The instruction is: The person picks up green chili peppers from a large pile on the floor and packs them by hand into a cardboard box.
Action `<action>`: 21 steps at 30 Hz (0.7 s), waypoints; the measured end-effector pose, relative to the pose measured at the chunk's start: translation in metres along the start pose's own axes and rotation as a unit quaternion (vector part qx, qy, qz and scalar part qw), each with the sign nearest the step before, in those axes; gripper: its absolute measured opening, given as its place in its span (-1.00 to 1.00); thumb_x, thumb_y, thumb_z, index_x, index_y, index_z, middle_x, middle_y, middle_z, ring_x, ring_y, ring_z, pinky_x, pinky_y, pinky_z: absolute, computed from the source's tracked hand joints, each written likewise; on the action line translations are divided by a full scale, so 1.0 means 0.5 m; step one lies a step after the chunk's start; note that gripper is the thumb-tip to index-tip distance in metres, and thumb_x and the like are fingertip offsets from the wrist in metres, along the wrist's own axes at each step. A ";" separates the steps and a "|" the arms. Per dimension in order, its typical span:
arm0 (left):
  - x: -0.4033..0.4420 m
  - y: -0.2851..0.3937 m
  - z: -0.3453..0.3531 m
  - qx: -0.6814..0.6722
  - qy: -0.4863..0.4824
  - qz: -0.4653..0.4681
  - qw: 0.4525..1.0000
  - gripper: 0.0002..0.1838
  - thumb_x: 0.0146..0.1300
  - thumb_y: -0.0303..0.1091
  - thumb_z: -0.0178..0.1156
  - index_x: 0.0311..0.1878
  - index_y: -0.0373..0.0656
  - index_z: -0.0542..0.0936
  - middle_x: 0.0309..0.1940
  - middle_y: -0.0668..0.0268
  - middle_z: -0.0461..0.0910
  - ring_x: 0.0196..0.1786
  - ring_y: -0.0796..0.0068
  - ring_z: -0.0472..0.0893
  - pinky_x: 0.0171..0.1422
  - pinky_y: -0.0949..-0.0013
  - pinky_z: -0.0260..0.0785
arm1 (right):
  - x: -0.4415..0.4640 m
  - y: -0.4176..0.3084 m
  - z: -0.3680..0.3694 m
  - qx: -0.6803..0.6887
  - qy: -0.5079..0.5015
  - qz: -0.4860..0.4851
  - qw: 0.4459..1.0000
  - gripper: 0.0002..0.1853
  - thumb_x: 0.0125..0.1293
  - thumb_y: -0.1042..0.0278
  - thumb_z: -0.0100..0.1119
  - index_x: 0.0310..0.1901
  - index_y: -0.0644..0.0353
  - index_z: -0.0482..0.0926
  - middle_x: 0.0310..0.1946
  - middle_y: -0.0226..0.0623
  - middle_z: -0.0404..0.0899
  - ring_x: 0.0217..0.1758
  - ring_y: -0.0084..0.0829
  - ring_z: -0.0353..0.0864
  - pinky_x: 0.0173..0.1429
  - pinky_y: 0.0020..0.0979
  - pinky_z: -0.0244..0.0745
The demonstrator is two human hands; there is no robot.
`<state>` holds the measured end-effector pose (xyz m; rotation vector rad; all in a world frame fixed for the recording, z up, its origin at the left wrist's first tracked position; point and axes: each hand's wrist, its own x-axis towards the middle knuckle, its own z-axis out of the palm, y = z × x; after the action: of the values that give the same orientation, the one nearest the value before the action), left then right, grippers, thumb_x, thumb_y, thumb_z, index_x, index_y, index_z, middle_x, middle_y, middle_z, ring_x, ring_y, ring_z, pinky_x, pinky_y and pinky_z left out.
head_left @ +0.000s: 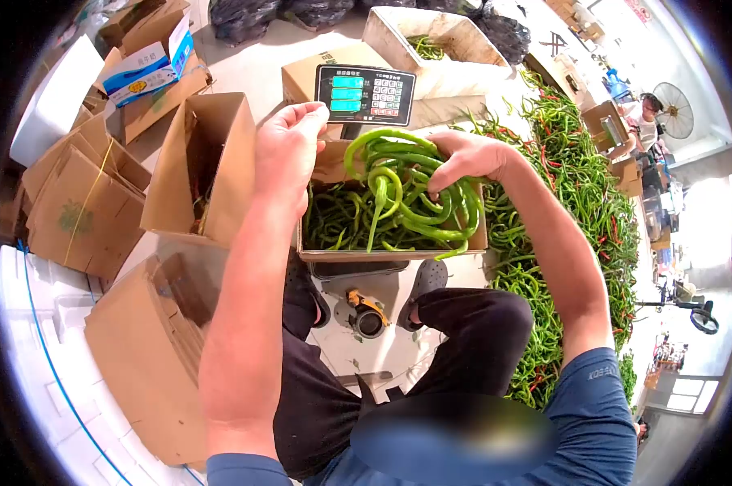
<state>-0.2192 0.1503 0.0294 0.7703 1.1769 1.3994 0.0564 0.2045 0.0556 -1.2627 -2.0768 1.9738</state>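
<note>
My right hand point(475, 162) is wrapped round a bunch of long, curling green chili peppers point(390, 182), held over an open cardboard box point(394, 255). More green peppers point(334, 219) lie inside that box, which sits on a scale. Behind it stands the scale's display point(364, 95), with lit blue-green readouts and a keypad. My left hand point(289, 154) is raised at the display's left edge, fingers curled and thumb pressed against them. Whatever it may pinch is hidden.
A large heap of green peppers with some red ones point(576, 194) covers the floor at right. Open cardboard boxes point(200, 170) stand at left. A tape dispenser point(368, 316) lies between my feet. A white bin point(439, 49) stands behind. Another person point(645, 121) sits far right.
</note>
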 end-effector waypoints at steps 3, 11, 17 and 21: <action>-0.003 0.005 0.007 -0.008 0.008 0.015 1.000 -0.78 0.37 -0.30 0.30 -0.03 -0.22 0.68 -0.19 0.38 0.67 -0.16 0.64 0.57 -0.06 0.49 0.42 | 0.015 -0.046 -0.003 -0.085 -0.040 0.072 0.993 -0.27 0.02 0.34 0.46 0.30 0.34 0.49 -0.03 -0.18 0.71 -0.08 -0.44 0.70 0.06 -0.38 0.65; 0.013 -0.004 0.030 0.009 0.042 0.028 0.999 -0.76 0.37 -0.31 0.29 0.00 -0.24 0.67 -0.19 0.38 0.65 -0.18 0.61 0.57 -0.04 0.48 0.45 | 0.226 -0.021 0.064 -0.438 -0.013 0.030 0.899 -0.54 0.09 0.09 0.43 -0.05 0.22 0.66 -0.22 -0.21 0.74 -0.11 -0.25 0.73 -0.03 -0.16 0.63; 0.018 -0.002 0.015 0.021 0.064 0.028 0.997 -0.79 0.42 -0.39 0.21 0.03 -0.24 0.67 -0.07 0.30 0.66 -0.01 0.51 0.63 0.02 0.44 0.52 | 0.075 0.029 0.101 -0.344 0.210 -0.147 0.903 -0.51 0.32 0.30 0.30 0.26 0.23 0.53 -0.07 -0.01 0.72 -0.01 -0.12 0.75 0.13 -0.20 0.64; 0.003 -0.005 0.015 0.190 -0.084 0.028 0.978 -0.78 0.42 -0.42 0.19 0.06 -0.23 0.67 -0.06 0.32 0.69 -0.05 0.56 0.65 -0.03 0.46 0.52 | -0.163 0.209 0.075 -0.152 0.435 -0.010 0.888 -0.59 0.36 0.33 0.27 0.20 0.28 0.60 -0.09 -0.13 0.74 -0.06 -0.35 0.74 0.09 -0.32 0.62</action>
<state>-0.2119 0.1531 0.0288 1.1752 1.3126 1.1401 0.1472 0.1164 0.0008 -1.7161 -1.8800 0.7765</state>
